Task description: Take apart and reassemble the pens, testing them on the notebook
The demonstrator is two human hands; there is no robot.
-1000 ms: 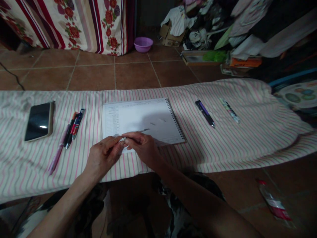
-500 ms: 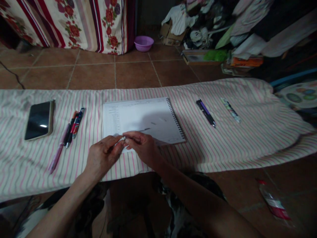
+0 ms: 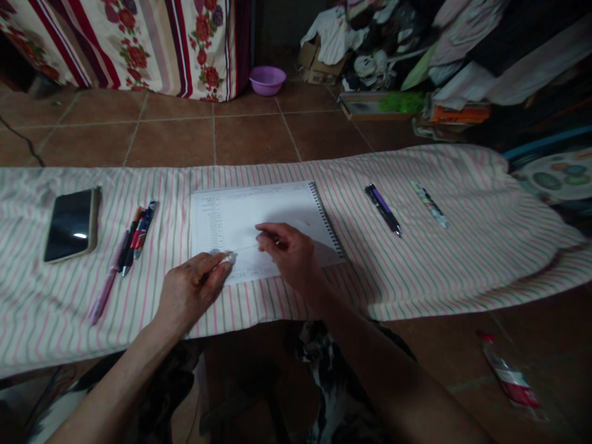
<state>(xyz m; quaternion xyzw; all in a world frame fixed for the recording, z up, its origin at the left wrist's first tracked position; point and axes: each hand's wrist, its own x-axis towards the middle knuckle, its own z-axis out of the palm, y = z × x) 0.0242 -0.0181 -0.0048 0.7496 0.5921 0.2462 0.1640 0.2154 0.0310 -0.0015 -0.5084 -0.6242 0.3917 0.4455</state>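
While both bare forearms extended from the bottom edge, the person's legs in black-and-white patterned clothing [image 3: 319, 382] showed below, and a plastic bottle [image 3: 513, 379] with a red cap lay on the floor at the right. A striped cloth [image 3: 462, 265] covered the long surface in front. On the near left corner of a spiral notebook [image 3: 272, 206], the left hand [image 3: 190, 285] was closed in a pinch, thumb and index finger gripping a small white piece [image 3: 228, 258] whose end poked past the fingertips. The right hand [image 3: 291, 250] sat over the middle of the open page, apart from the left, its fingers curled inward and its thumb close to the index finger. A faint pale line [image 3: 246, 248] ran between the hands; it was too dim to tell what it was, or whether the right fingers had hold of anything.

To the left of the notebook lay a cluster of pens [image 3: 139, 240], with a phone [image 3: 69, 225] beyond them, its screen dark. To the right lay a purple-and-black pen [image 3: 383, 210] and, farther over, a pale patterned pen [image 3: 430, 204]. Past the cloth, brown floor tiles [image 3: 176, 139] led to a purple basin [image 3: 267, 82], a flowered curtain [image 3: 161, 49] and a cardboard box [image 3: 319, 71].
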